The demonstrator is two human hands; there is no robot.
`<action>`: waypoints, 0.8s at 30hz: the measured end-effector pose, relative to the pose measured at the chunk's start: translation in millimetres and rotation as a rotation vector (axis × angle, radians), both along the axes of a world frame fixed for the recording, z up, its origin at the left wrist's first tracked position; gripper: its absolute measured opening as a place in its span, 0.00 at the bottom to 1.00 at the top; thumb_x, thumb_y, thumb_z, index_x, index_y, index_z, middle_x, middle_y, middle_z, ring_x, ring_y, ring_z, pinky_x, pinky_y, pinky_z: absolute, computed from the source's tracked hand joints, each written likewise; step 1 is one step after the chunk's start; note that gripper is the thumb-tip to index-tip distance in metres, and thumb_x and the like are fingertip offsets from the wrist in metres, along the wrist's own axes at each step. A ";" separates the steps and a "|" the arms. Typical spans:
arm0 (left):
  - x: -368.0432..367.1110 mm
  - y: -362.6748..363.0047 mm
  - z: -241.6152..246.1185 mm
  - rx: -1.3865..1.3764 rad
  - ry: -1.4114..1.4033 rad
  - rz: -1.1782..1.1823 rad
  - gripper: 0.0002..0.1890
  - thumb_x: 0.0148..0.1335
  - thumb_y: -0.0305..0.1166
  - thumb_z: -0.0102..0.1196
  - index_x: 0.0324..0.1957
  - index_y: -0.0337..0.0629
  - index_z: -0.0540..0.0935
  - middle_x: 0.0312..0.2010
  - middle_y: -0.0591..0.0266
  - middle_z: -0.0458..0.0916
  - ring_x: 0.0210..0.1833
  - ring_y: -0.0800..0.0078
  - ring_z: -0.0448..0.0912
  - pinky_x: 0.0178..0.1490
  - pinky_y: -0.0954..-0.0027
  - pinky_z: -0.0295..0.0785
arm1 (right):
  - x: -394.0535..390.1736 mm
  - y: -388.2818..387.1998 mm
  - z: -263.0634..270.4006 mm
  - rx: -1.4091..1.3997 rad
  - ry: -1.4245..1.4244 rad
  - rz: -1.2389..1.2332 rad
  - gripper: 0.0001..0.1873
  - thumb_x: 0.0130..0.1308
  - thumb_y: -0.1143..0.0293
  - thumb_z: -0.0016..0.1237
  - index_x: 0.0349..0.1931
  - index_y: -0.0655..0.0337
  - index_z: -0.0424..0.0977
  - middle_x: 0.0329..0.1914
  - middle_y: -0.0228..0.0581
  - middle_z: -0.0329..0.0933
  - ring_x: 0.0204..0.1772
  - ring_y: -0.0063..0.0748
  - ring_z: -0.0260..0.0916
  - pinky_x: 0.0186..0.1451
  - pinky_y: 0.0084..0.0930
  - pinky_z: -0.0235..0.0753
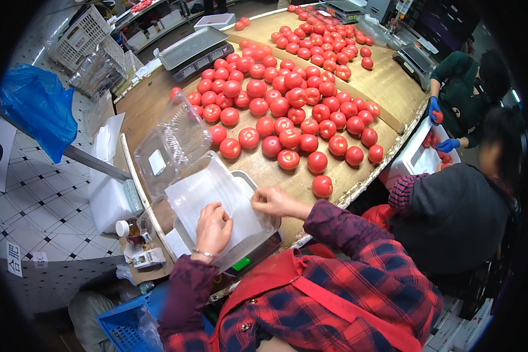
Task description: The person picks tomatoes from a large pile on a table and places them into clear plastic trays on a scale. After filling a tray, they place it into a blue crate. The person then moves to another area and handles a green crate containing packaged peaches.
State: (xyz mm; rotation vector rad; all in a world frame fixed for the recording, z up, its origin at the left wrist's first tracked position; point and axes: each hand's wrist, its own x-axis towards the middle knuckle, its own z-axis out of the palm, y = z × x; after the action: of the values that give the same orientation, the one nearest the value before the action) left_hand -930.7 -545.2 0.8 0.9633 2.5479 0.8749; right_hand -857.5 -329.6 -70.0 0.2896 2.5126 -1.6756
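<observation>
A white liner sheet (215, 202) lies in a clear plastic clamshell box (242, 253), which rests on a digital scale with a green display (241, 264). My left hand (213, 226) lies over the sheet's lower middle, its fingers bent; whether it pinches the sheet cannot be told. At the box's right side is my right hand (270, 201), fingers curled together near the sheet's edge; what is between them is hidden. Another clear clamshell (158, 160) stands open beyond the box, with a small white pad in it. Many red tomatoes (290, 137) are spread over the wooden table beyond my hands.
A second scale (196, 50) stands at the back left. A wooden strip (378, 116) divides the table. White sheets (108, 198), a capped bottle (130, 229) and a blue crate (127, 325) are at the left. Co-workers at the right handle tomatoes over a white foam box (407, 158).
</observation>
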 end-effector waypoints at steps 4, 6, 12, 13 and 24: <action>11.3 -0.1 -47.6 -0.180 0.112 0.042 0.06 0.49 0.31 0.61 0.27 0.42 0.78 0.55 0.50 0.71 0.60 0.52 0.67 0.59 0.55 0.62 | -46.9 63.4 -0.9 0.182 0.155 -0.161 0.14 0.54 0.62 0.57 0.35 0.63 0.77 0.33 0.49 0.78 0.38 0.45 0.78 0.42 0.38 0.75; 13.9 -4.4 -53.2 -0.169 0.121 0.024 0.07 0.48 0.31 0.62 0.28 0.43 0.78 0.56 0.51 0.71 0.61 0.53 0.66 0.58 0.54 0.62 | -79.9 92.6 -3.1 0.298 0.199 -0.212 0.15 0.53 0.63 0.57 0.37 0.62 0.77 0.34 0.49 0.78 0.40 0.46 0.77 0.44 0.39 0.75; 25.8 -7.0 -41.4 -0.274 0.088 0.055 0.16 0.45 0.32 0.64 0.39 0.46 0.78 0.57 0.54 0.69 0.63 0.55 0.64 0.59 0.53 0.61 | -158.2 113.8 -25.3 0.732 0.098 0.108 0.31 0.46 0.59 0.60 0.54 0.55 0.71 0.52 0.48 0.72 0.58 0.50 0.68 0.57 0.51 0.67; 29.6 -6.5 -39.3 -0.253 0.132 0.069 0.19 0.44 0.32 0.64 0.41 0.46 0.78 0.57 0.55 0.69 0.63 0.55 0.65 0.60 0.55 0.62 | -163.0 107.7 -30.2 0.797 0.131 0.172 0.33 0.45 0.58 0.60 0.55 0.54 0.70 0.53 0.48 0.72 0.58 0.50 0.68 0.58 0.54 0.66; 61.3 -10.2 -37.3 -0.122 0.140 0.072 0.21 0.49 0.31 0.62 0.49 0.44 0.79 0.57 0.48 0.68 0.62 0.51 0.65 0.61 0.56 0.63 | -145.2 98.3 -7.3 0.199 0.149 -0.178 0.35 0.47 0.49 0.59 0.52 0.62 0.69 0.38 0.48 0.77 0.39 0.42 0.76 0.40 0.30 0.74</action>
State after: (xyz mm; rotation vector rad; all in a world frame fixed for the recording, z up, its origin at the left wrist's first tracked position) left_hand -869.4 -555.4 -36.6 0.9315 2.7338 0.6827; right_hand -1002.7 -231.3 -77.3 0.4334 2.8468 -1.5593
